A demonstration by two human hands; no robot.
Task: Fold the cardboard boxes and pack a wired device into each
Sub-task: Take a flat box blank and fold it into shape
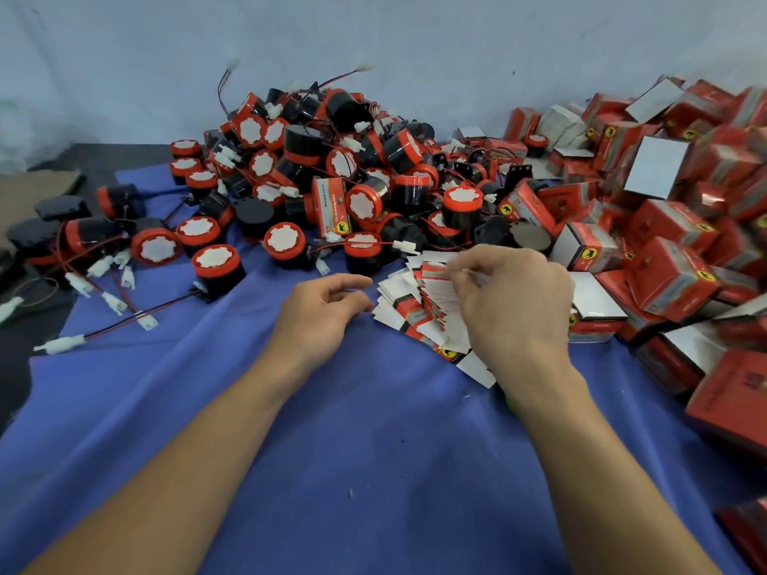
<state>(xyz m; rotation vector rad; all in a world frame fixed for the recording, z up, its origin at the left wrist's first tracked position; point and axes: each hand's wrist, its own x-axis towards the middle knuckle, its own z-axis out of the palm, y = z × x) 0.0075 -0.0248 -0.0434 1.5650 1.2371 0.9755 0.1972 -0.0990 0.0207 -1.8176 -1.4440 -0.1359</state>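
A fanned stack of flat red-and-white cardboard boxes (pixel 419 309) lies on the blue cloth (pixel 332 429). My right hand (pixel 514 300) hovers over the stack, its thumb and fingers pinching the edge of the top flat box. My left hand (pixel 328 309) rests on the cloth just left of the stack, fingers loosely curled and holding nothing. Behind them is a big heap of black-and-red round wired devices (pixel 332 172) with white connectors.
Folded red boxes (pixel 664 251) are piled along the right side, reaching to the near right edge. Loose devices and wires (pixel 95 242) spread over the left. A pale wall stands behind. Bare blue cloth lies between my forearms.
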